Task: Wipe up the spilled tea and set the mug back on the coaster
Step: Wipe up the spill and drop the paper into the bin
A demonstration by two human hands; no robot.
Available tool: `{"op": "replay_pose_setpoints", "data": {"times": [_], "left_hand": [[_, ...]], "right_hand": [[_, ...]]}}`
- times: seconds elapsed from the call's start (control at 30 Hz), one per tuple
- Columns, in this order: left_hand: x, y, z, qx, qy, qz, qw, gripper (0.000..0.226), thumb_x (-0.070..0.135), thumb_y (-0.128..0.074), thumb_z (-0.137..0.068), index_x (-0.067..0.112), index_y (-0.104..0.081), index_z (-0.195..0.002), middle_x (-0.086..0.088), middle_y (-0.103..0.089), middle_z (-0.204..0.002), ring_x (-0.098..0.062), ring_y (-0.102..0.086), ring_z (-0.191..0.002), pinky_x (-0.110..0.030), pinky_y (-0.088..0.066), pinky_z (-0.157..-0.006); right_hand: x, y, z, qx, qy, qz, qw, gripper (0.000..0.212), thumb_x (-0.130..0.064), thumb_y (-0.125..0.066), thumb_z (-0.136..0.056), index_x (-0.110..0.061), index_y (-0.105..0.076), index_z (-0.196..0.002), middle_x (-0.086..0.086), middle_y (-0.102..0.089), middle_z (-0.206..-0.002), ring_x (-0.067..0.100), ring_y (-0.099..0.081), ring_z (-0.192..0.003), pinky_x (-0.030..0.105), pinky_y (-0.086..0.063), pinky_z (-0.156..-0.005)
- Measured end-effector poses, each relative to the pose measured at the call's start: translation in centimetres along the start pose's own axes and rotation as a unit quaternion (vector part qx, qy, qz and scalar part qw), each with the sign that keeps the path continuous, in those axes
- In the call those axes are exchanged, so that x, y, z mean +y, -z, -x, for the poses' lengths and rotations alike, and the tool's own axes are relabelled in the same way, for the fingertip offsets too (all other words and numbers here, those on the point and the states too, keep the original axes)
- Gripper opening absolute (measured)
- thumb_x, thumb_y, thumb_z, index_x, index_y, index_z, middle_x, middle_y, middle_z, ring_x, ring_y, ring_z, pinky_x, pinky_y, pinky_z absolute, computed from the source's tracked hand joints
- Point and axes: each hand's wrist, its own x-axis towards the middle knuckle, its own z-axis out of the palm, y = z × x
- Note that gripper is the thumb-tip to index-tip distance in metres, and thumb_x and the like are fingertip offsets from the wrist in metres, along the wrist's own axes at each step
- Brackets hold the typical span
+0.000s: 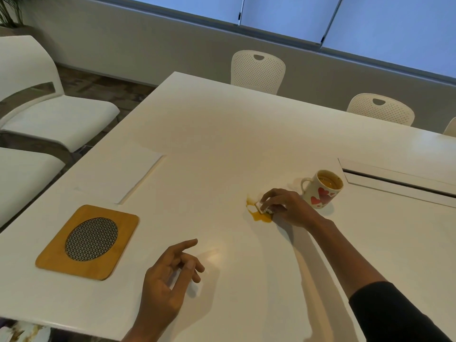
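On the white table (222, 134), the right hand (286, 208) presses a small folded white cloth (262, 207) onto the orange tea puddle (259, 213), fingers curled narrowly over it. The mug (322, 190) with red hearts stands upright just beside that hand, at its two o'clock. The wooden coaster (88, 241) lies well apart at nine o'clock. The left hand (167, 275) hovers near the table's front edge, empty, fingers loosely spread.

Wooden coaster (87, 241) with woven centre; smooth matt table (222, 134)
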Motion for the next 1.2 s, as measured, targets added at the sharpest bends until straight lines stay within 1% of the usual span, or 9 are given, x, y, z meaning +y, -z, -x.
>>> {"op": "replay_pose_setpoints", "data": {"times": [0.2,0.33,0.5,0.57,0.7,0.83,0.93,1.07,1.2], "left_hand": [[-0.1,0.0,0.0,-0.002,-0.004,-0.002,1.0,0.033,0.029,-0.058,-0.095,0.039,-0.064,-0.125,-0.004,-0.079,-0.094,-0.028,-0.074,-0.08,-0.043,-0.06,-0.089],[-0.1,0.0,0.0,-0.002,-0.002,0.0,1.0,0.032,0.029,-0.059,-0.094,0.04,-0.064,-0.124,-0.004,-0.079,-0.093,-0.029,-0.074,-0.08,-0.04,-0.06,-0.089],[0.0,-0.1,0.1,-0.002,-0.005,0.006,1.0,0.034,0.028,-0.058,-0.095,0.025,-0.065,-0.127,-0.005,-0.078,-0.091,-0.03,-0.074,-0.079,-0.044,-0.06,-0.089],[0.0,0.0,0.1,-0.001,-0.005,0.007,1.0,0.034,0.029,-0.058,-0.095,0.025,-0.065,-0.128,-0.005,-0.078,-0.092,-0.03,-0.074,-0.079,-0.044,-0.061,-0.088],[0.0,0.1,0.1,0.005,-0.008,0.011,1.0,0.032,0.03,-0.058,-0.095,0.035,-0.064,-0.126,-0.006,-0.078,-0.093,-0.03,-0.074,-0.08,-0.042,-0.061,-0.088],[0.0,0.1,0.3,0.013,-0.008,0.012,1.0,0.032,0.03,-0.059,-0.096,0.033,-0.064,-0.127,-0.006,-0.078,-0.092,-0.031,-0.073,-0.079,-0.051,-0.061,-0.088],[0.2,0.1,0.4,0.019,-0.009,0.006,1.0,0.032,0.032,-0.059,-0.095,0.035,-0.064,-0.127,-0.006,-0.078,-0.092,-0.03,-0.073,-0.08,-0.05,-0.061,-0.09],[0.6,0.0,0.7,0.025,-0.015,-0.009,1.0,0.033,0.027,-0.058,-0.096,0.036,-0.063,-0.127,-0.003,-0.078,-0.091,-0.028,-0.074,-0.08,-0.047,-0.061,-0.089],[1.0,-0.2,1.3,0.033,-0.022,-0.017,0.999,0.035,0.033,-0.057,-0.096,0.027,-0.063,-0.13,-0.004,-0.077,-0.09,-0.028,-0.073,-0.079,-0.045,-0.061,-0.087]], "right_hand": [[-0.7,-0.1,1.2,0.046,-0.078,-0.009,0.996,0.023,0.003,-0.083,-0.085,-0.013,-0.086,-0.1,0.004,-0.074,-0.104,0.019,-0.071,-0.089,0.028,-0.06,-0.077],[-2.3,-1.4,0.9,0.085,-0.166,-0.023,0.982,0.016,-0.007,-0.085,-0.085,-0.016,-0.086,-0.098,0.003,-0.072,-0.093,0.018,-0.067,-0.078,0.028,-0.053,-0.069],[-4.2,-2.6,0.2,0.144,-0.226,-0.028,0.963,0.014,-0.021,-0.085,-0.088,-0.012,-0.085,-0.099,0.004,-0.077,-0.093,0.021,-0.071,-0.08,0.034,-0.059,-0.075],[-4.5,-2.8,0.1,0.158,-0.243,-0.037,0.957,0.015,-0.025,-0.085,-0.088,-0.012,-0.085,-0.095,0.004,-0.079,-0.088,0.02,-0.072,-0.078,0.032,-0.058,-0.074],[-4.9,-3.2,0.1,0.178,-0.25,-0.035,0.951,0.013,-0.024,-0.086,-0.087,-0.013,-0.086,-0.094,0.005,-0.08,-0.087,0.021,-0.071,-0.079,0.028,-0.05,-0.071],[-5.6,-3.8,-0.1,0.17,-0.237,0.011,0.956,0.007,-0.014,-0.081,-0.089,-0.011,-0.087,-0.092,0.013,-0.074,-0.086,0.032,-0.071,-0.081,0.035,-0.054,-0.07],[-5.5,-3.9,-0.2,0.15,-0.234,0.031,0.96,0.012,-0.015,-0.079,-0.092,-0.011,-0.086,-0.101,0.014,-0.071,-0.089,0.033,-0.07,-0.084,0.029,-0.045,-0.069],[-5.4,-3.6,-0.1,0.113,-0.237,0.037,0.964,0.017,-0.017,-0.075,-0.096,-0.011,-0.084,-0.108,0.015,-0.067,-0.093,0.034,-0.067,-0.091,0.029,-0.043,-0.073],[-6.0,-4.0,0.1,0.106,-0.227,0.07,0.966,0.021,-0.011,-0.065,-0.099,-0.007,-0.084,-0.092,0.01,-0.054,-0.083,0.03,-0.058,-0.083,0.028,-0.028,-0.063]]}}
